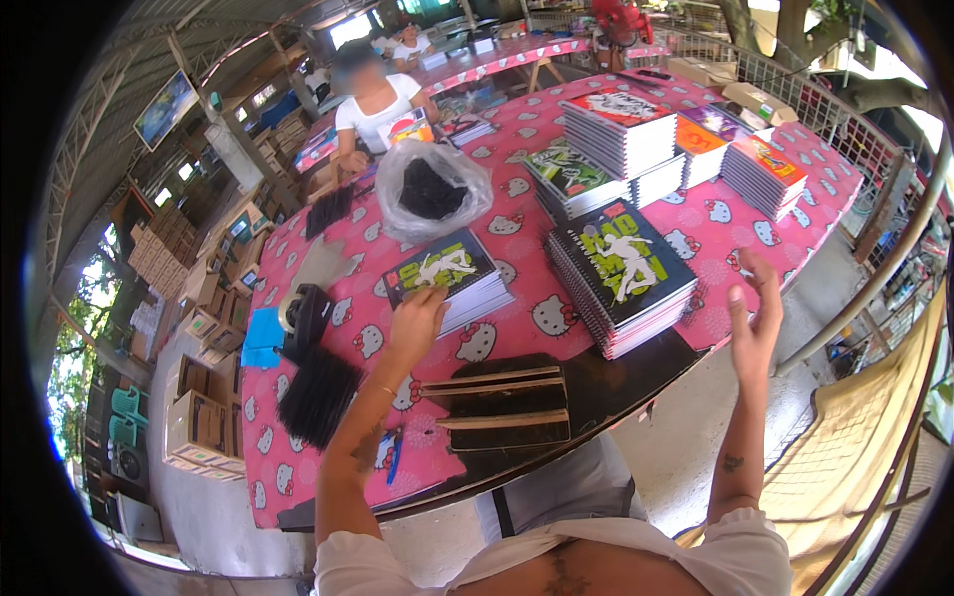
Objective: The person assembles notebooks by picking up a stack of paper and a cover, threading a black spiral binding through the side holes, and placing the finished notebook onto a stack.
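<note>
A low pile of unbound notebooks with black covers (pixel 443 268) lies in front of me, a white figure and green lettering on top. My left hand (pixel 422 316) is at its near left edge, fingers closed together over the cover's border. To the right rises a tall stack of spiral-bound notebooks (pixel 624 263) with the same cover. Beyond that stack's right side, my right hand (pixel 755 310) is raised with fingers apart, holding nothing. Near me lies a dark board with wooden strips (pixel 502 402).
Black binding coils (pixel 320 395), a tape dispenser (pixel 306 320) and a blue pen (pixel 395 457) lie left. A clear bag of black pieces (pixel 433 189) stands farther back, near a seated person (pixel 383 114). More notebook stacks (pixel 621 134) fill the far right. Cardboard boxes (pixel 202 422) stand on the floor.
</note>
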`<state>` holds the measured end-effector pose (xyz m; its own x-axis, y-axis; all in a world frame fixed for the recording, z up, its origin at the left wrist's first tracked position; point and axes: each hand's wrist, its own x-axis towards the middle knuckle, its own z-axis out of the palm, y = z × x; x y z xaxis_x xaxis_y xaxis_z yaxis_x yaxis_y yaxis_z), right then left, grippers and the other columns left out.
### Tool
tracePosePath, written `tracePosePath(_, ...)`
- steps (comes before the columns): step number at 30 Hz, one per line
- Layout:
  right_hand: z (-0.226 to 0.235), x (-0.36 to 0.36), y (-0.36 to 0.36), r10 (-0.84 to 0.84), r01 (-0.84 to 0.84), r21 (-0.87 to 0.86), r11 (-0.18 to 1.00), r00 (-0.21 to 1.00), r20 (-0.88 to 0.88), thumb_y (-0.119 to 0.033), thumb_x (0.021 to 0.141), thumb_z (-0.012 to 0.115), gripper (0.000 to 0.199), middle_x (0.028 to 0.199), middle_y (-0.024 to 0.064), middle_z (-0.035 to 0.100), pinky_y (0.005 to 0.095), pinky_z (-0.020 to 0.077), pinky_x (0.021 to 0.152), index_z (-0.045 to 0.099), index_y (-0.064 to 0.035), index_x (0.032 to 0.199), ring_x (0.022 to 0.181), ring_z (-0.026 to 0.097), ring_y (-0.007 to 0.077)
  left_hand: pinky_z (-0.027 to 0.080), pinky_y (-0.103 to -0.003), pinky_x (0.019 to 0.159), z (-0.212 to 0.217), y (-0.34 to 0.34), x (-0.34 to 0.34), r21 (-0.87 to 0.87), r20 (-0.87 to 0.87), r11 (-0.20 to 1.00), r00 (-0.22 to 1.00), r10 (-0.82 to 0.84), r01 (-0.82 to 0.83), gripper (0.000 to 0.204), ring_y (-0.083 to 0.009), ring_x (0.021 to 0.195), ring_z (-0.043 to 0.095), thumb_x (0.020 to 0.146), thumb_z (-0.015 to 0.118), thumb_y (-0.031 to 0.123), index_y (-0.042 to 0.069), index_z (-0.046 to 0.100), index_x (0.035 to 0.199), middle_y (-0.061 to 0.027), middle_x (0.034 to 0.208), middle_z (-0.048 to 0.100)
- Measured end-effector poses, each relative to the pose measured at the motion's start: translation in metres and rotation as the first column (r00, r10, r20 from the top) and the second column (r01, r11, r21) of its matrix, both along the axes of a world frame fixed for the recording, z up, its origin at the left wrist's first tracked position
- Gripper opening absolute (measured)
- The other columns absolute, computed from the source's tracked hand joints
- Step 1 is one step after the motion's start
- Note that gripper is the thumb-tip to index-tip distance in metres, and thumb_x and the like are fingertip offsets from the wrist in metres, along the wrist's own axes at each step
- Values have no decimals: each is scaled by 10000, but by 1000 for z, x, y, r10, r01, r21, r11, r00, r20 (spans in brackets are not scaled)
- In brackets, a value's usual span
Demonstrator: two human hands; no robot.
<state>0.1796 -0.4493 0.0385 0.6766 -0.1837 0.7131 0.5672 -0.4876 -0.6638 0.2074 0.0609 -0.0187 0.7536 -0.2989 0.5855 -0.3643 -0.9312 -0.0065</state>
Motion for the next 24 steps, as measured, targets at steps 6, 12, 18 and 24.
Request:
tracePosePath(6, 13, -21, 124, 569, -557, -172, 813, 822, 23, -96, 871, 793, 592, 1290, 199, 661, 416, 474, 1060, 546, 4, 1399, 1220, 632, 363, 502, -461, 775, 67, -44, -37, -156, 139, 985, 986, 92, -70, 189, -344, 893, 674, 900, 641, 13, 20, 705, 1078, -158, 957, 693)
tracePosePath(12, -75, -12, 158, 748, -671, 329, 664, 603, -278, -90, 898, 801, 417, 1151, 60, 689, 277, 513, 882, 652, -47, 1285, 1050, 639, 119, 383, -408, 793, 149, -113, -100, -90, 92, 957, 959, -268, 276, 245, -285, 850, 619, 834, 671, 22, 44, 669, 1078, -84, 869, 630)
tracePosePath(18, -70, -33, 166, 636, -617, 162, 770, 730, -250, -110, 861, 838, 268, 1071, 68, 669, 289, 512, 775, 757, -55, 1110, 884, 638, 149, 382, -390, 786, 172, -123, -115, 23, -65, 948, 947, -315, 317, 228, -265, 813, 600, 837, 688, 21, 70, 660, 1058, -57, 836, 617)
tracePosePath(24, -61, -38, 162, 594, -623, 23, 782, 733, -333, -156, 837, 869, 460, 1132, 102, 673, 310, 524, 834, 699, -34, 1246, 964, 656, 168, 362, -396, 770, 131, -116, -120, -4, -27, 956, 956, -293, 293, 229, -245, 781, 587, 822, 701, 35, 81, 653, 1041, -30, 831, 619)
